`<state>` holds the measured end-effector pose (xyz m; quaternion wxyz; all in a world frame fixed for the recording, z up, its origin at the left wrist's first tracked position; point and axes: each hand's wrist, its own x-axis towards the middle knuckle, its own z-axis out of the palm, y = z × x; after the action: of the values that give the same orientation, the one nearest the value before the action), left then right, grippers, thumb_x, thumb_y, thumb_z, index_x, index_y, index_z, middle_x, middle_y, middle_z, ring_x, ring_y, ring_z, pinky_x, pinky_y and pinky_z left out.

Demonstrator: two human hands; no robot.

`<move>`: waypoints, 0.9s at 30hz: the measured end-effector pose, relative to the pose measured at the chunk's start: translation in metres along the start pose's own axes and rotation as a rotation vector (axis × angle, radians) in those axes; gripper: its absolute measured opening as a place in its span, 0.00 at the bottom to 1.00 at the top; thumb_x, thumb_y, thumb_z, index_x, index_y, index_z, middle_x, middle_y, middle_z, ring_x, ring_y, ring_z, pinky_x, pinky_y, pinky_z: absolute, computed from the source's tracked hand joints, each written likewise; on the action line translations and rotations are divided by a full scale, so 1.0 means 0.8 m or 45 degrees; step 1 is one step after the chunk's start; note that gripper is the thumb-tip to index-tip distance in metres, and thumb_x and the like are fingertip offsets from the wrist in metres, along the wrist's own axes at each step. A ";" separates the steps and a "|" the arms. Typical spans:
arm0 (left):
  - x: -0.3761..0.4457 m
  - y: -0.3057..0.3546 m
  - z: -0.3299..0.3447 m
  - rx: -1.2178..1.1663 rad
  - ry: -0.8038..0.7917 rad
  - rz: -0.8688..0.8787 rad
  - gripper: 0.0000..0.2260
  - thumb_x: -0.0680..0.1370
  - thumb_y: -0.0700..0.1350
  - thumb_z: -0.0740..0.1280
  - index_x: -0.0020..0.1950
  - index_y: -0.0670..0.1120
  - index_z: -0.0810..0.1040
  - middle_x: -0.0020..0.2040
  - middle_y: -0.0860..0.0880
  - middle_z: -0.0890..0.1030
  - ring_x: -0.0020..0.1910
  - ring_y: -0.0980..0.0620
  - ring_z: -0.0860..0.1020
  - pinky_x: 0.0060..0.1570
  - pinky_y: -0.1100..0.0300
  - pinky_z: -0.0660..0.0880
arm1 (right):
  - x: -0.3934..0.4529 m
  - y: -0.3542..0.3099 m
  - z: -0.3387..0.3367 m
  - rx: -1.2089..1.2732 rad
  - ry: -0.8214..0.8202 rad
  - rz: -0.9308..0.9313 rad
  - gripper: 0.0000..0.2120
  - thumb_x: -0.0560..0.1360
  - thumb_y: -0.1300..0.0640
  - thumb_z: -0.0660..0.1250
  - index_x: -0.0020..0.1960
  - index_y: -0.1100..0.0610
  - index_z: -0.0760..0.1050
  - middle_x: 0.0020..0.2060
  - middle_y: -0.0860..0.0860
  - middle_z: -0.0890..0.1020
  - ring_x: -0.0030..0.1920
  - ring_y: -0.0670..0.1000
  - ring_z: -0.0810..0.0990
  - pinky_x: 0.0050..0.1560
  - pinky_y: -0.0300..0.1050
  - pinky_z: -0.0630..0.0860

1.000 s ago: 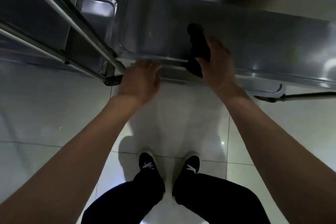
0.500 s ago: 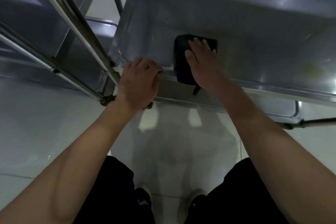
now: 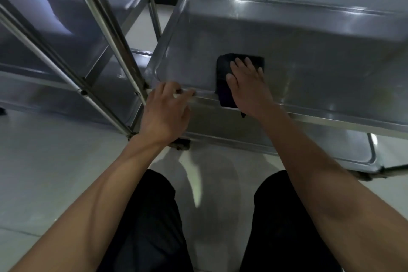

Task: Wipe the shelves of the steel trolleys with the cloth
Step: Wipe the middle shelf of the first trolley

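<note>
**Cloth pressed flat on the trolley shelf**

Head view: we are looking down at a steel trolley shelf [image 3: 309, 55], a shallow tray with a raised rim, lying toward twelve o'clock from us. We are pressing our right hand [image 3: 247, 86] flat on a dark folded cloth [image 3: 223, 68], fingers straight and spread, palm down, with nothing curled round it. The cloth is sitting on the shelf's near part, its near end draping over the front rim toward six o'clock. At nine o'clock of the cloth, our left hand [image 3: 165, 112] is gripping that front rim, fingers hooked over the edge beside the corner post [image 3: 106, 28]. A second trolley [image 3: 72, 35] is standing at ten o'clock, just beside this one.

We are judging the cloth soft, light and limp; it should slide easily on the slick steel, so palm pressure on its middle suits it better than a pinch. The trolley probably rolls, hence the bracing hand.
</note>
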<state>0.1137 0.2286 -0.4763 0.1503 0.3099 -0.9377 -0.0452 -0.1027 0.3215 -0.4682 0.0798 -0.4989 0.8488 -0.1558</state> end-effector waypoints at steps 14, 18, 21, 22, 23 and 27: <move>-0.009 -0.013 -0.006 -0.104 0.064 -0.161 0.15 0.80 0.45 0.64 0.65 0.46 0.80 0.63 0.49 0.81 0.63 0.47 0.78 0.65 0.46 0.71 | 0.038 -0.065 0.037 -0.046 -0.113 -0.111 0.25 0.86 0.51 0.45 0.81 0.55 0.50 0.81 0.51 0.50 0.81 0.53 0.44 0.79 0.58 0.42; -0.012 -0.017 -0.006 -0.175 0.092 -0.171 0.14 0.80 0.42 0.65 0.64 0.42 0.80 0.65 0.48 0.80 0.58 0.45 0.80 0.58 0.52 0.76 | 0.066 -0.090 0.051 -0.107 -0.133 -0.183 0.25 0.85 0.51 0.46 0.81 0.53 0.49 0.81 0.51 0.50 0.80 0.54 0.43 0.78 0.59 0.43; -0.017 -0.023 -0.005 -0.207 0.127 -0.168 0.12 0.78 0.39 0.66 0.60 0.41 0.81 0.62 0.48 0.80 0.52 0.44 0.82 0.49 0.53 0.77 | 0.083 -0.117 0.057 -0.134 -0.146 -0.269 0.25 0.85 0.51 0.47 0.81 0.53 0.51 0.81 0.52 0.53 0.80 0.56 0.46 0.77 0.62 0.46; -0.017 -0.025 -0.004 -0.214 0.127 -0.182 0.11 0.78 0.38 0.66 0.59 0.41 0.81 0.61 0.48 0.80 0.51 0.43 0.82 0.47 0.53 0.77 | 0.087 -0.127 0.059 -0.129 -0.158 -0.299 0.25 0.85 0.51 0.48 0.81 0.53 0.52 0.80 0.52 0.53 0.80 0.56 0.46 0.77 0.63 0.47; -0.017 -0.026 -0.004 -0.218 0.130 -0.197 0.11 0.78 0.38 0.66 0.58 0.40 0.81 0.61 0.47 0.80 0.50 0.43 0.81 0.46 0.53 0.76 | 0.091 -0.136 0.060 -0.122 -0.170 -0.324 0.25 0.85 0.51 0.48 0.81 0.53 0.53 0.80 0.53 0.54 0.80 0.56 0.47 0.77 0.64 0.48; -0.019 -0.026 -0.005 -0.237 0.119 -0.206 0.12 0.78 0.39 0.66 0.60 0.39 0.80 0.62 0.47 0.78 0.50 0.41 0.81 0.47 0.50 0.77 | 0.096 -0.144 0.058 -0.097 -0.195 -0.348 0.24 0.85 0.52 0.49 0.80 0.53 0.55 0.80 0.52 0.55 0.80 0.55 0.48 0.77 0.63 0.49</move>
<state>0.1381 0.2206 -0.4803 0.2177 0.3711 -0.8933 -0.1297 -0.0322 0.1940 -0.4709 0.1032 -0.6229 0.7697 -0.0946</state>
